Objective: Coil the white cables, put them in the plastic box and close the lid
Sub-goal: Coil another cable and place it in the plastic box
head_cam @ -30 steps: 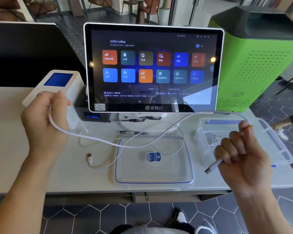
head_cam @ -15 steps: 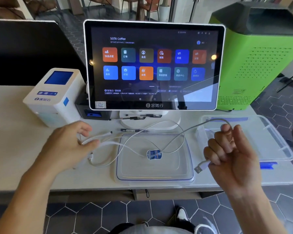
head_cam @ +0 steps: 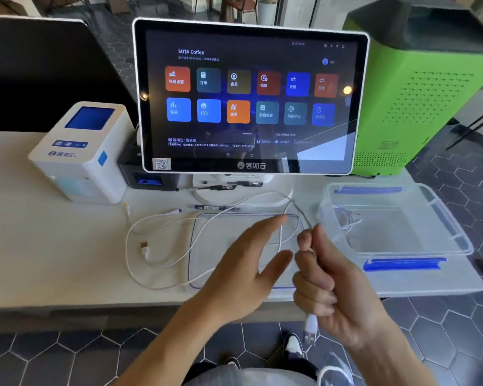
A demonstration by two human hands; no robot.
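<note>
Head view: left hand [head_cam: 245, 263] hides much of the clear lid [head_cam: 206, 246].

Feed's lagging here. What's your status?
Right hand gripping white cable, plug dangling. Left hand open, reaching in. Plastic box open, lid under cable loops.

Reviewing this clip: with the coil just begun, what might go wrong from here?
1. The right hand grips the white cable near its USB plug, while the open left hand holds nothing; loops may spring loose.
2. A second cable lies crossing it on the table, so pulling could tangle or drag both.
3. The lid lies under the cables and might shift toward the edge.
</note>
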